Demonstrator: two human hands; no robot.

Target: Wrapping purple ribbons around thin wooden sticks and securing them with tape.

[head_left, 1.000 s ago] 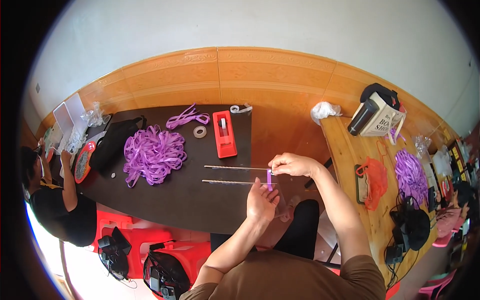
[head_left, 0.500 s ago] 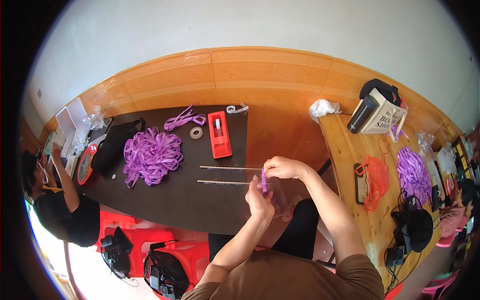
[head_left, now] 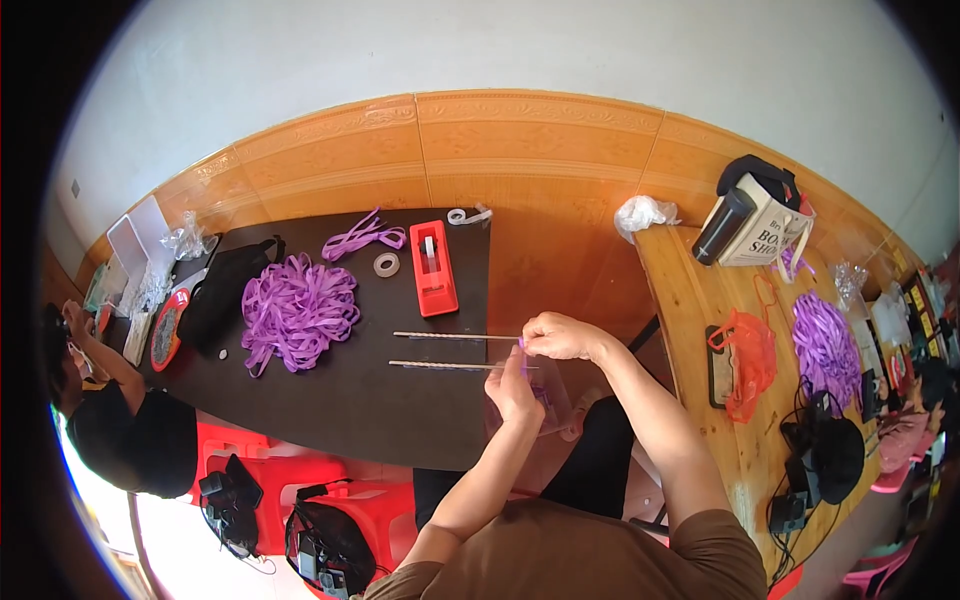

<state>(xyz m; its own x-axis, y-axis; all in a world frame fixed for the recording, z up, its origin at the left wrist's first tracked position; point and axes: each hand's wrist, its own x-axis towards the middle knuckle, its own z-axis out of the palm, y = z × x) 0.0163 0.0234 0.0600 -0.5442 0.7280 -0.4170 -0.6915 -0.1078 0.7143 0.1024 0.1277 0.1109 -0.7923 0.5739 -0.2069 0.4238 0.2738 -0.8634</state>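
Note:
Two thin, pale rods, the far rod [head_left: 455,335] and the near rod [head_left: 440,365], lie side by side across the dark table and jut past its right edge. At their right ends a short piece of purple ribbon [head_left: 521,343] shows between my hands. My right hand [head_left: 562,337] is closed in a pinch on the ribbon by the far rod's end. Just below it, my left hand [head_left: 514,394] has its thumb and fingers raised and pressed together at the ribbon, beside the near rod. Most of the ribbon is hidden by my fingers.
A purple ribbon heap [head_left: 300,315], red tape dispenser [head_left: 433,290], tape roll [head_left: 386,264] and black bag [head_left: 215,305] occupy the dark table [head_left: 400,420]. On the wooden table [head_left: 690,300] are a red plastic bag [head_left: 750,365] and more ribbon [head_left: 828,345]. A co-worker [head_left: 130,430] sits left.
The purple strip, which stood upright across the rod ends, is now mostly covered by my fingers. My left hand has risen closer to my right hand, its thumb and fingers drawn together.

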